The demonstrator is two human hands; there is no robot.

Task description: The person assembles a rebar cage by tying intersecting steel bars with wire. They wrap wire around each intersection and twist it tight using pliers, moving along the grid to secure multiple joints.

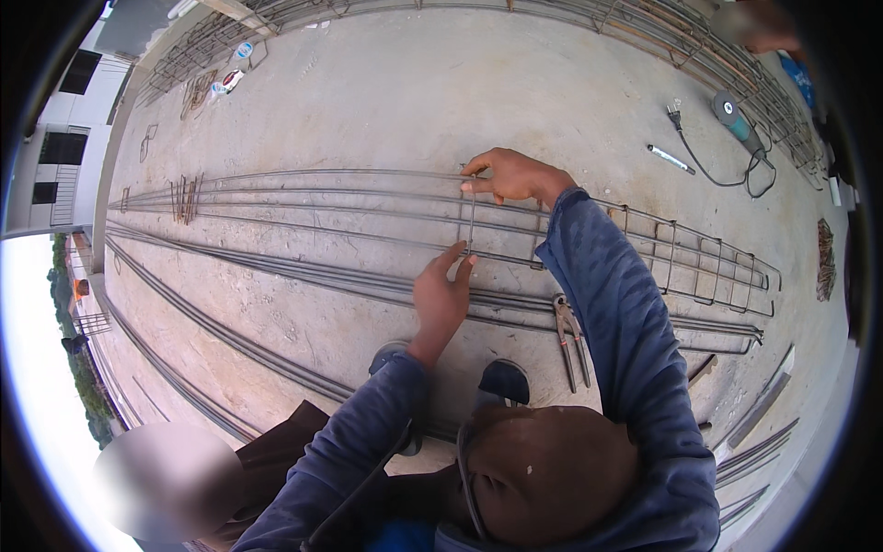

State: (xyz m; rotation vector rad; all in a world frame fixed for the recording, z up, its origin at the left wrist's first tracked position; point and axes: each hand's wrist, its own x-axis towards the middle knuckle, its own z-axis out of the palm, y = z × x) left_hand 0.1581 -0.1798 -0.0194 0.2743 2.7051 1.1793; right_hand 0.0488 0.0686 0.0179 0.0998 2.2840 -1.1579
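Long steel rebars [340, 207] run across the concrete floor in front of me, joined by rectangular stirrups into a narrow cage [673, 253] toward the right. My right hand [520, 178] pinches the far end of a thin wire stirrup [472, 216] that stands around the bars. At its near end, my left hand [441, 302] has thumb and fingertips closed on the same stirrup's corner. Below my right forearm, a pair of pincers [567, 336] lies with its jaws over a nearer bundle of rebars [368, 283].
Several loose stirrups [186, 200] stand on the bars at left. An angle grinder [740, 127] with its cord and a marker [670, 158] lie far right, above a pile of tie wires [825, 259]. More cages [635, 32] line the far edge. Another person [267, 469] is at lower left.
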